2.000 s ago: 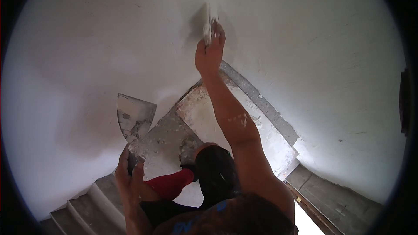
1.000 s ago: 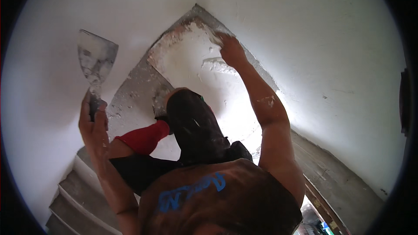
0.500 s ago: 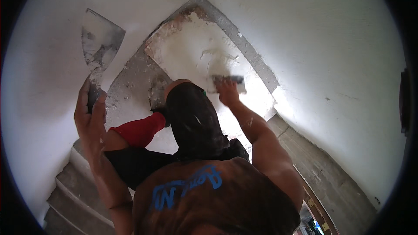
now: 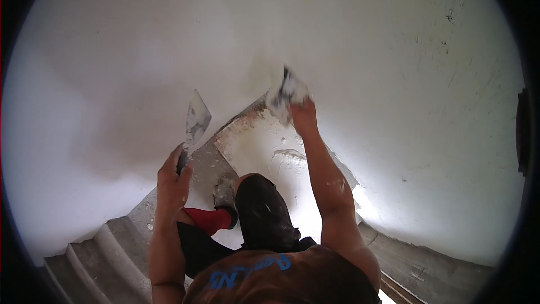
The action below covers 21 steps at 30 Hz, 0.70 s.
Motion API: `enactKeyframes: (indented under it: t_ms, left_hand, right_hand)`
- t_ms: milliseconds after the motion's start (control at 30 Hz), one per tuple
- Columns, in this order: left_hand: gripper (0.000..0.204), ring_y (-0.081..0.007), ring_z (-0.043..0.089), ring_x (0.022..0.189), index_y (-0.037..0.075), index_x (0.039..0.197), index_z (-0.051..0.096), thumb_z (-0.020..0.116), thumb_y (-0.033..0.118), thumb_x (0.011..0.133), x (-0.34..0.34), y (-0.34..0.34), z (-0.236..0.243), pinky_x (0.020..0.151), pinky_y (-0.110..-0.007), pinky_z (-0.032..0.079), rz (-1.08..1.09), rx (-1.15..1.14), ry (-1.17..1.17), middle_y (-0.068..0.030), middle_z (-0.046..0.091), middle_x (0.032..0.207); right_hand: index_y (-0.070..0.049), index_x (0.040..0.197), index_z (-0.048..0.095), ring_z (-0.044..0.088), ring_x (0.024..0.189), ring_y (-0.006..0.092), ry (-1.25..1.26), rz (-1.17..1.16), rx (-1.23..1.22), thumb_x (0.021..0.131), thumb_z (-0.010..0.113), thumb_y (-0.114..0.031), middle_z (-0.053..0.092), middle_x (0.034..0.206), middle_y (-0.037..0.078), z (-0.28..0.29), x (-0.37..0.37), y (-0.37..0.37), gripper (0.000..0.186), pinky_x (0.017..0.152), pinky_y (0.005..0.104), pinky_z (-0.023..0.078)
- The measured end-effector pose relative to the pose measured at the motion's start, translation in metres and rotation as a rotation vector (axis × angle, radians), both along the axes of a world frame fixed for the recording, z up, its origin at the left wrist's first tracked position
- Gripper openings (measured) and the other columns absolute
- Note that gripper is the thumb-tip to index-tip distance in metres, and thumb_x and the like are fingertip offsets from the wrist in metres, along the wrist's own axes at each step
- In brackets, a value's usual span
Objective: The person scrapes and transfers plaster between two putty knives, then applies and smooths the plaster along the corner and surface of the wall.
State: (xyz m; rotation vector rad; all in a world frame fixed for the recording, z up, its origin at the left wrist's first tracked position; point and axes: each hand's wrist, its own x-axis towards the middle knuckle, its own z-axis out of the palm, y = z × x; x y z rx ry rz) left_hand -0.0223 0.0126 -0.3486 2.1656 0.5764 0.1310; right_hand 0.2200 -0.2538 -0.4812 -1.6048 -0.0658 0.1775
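Observation:
My left hand (image 4: 172,179) is closed round the dark handle of a putty knife (image 4: 197,117). Its wide, plaster-smeared blade points up in front of the wall on the left. My right hand (image 4: 303,116) grips a flat plastering trowel (image 4: 286,91), blurred by motion and carrying white plaster. That trowel is raised beside the wall corner, above the far end of a white board (image 4: 253,142) on the floor. Whether it touches the wall I cannot tell. A ridge of wet white plaster (image 4: 290,154) lies on the board, below my right forearm.
My bent knee (image 4: 261,205) and red-socked leg (image 4: 205,220) are close to the board's near left side. Concrete stairs (image 4: 107,253) descend at the lower left. Pale walls (image 4: 405,79) meet beyond the board. A grey ledge (image 4: 427,259) runs along the lower right.
My right hand has lifted the trowel from the board up toward the wall corner. My left hand with the putty knife sits further right and lower in view. The view has tilted up the wall.

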Motion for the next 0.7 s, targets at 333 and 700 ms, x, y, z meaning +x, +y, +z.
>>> enactKeyframes:
  t_ms: [333,700]
  left_hand:
    - [0.046,-0.02,0.059,0.082,-0.003,0.132,0.053,0.059,0.009,0.087,-0.001,0.002,-0.015,0.079,-0.032,0.048,-0.088,0.194,-0.132,-0.0162,0.065,0.096]
    - [0.047,-0.0209,0.06,0.085,-0.004,0.131,0.053,0.056,0.012,0.087,0.002,0.009,-0.012,0.083,-0.032,0.047,-0.059,0.171,-0.102,-0.0166,0.065,0.097]
  right_hand:
    - [0.005,0.129,0.051,0.059,0.109,0.0393,-0.559,-0.347,-0.121,0.082,0.058,-0.005,0.06,0.119,0.024,0.129,0.112,0.115,0.049,0.095,0.0417,0.046]
    - [0.009,0.128,0.048,0.061,0.104,0.0419,-0.693,-0.329,-0.006,0.079,0.056,-0.006,0.062,0.113,0.028,0.142,0.045,0.133,0.052,0.096,0.0448,0.047]
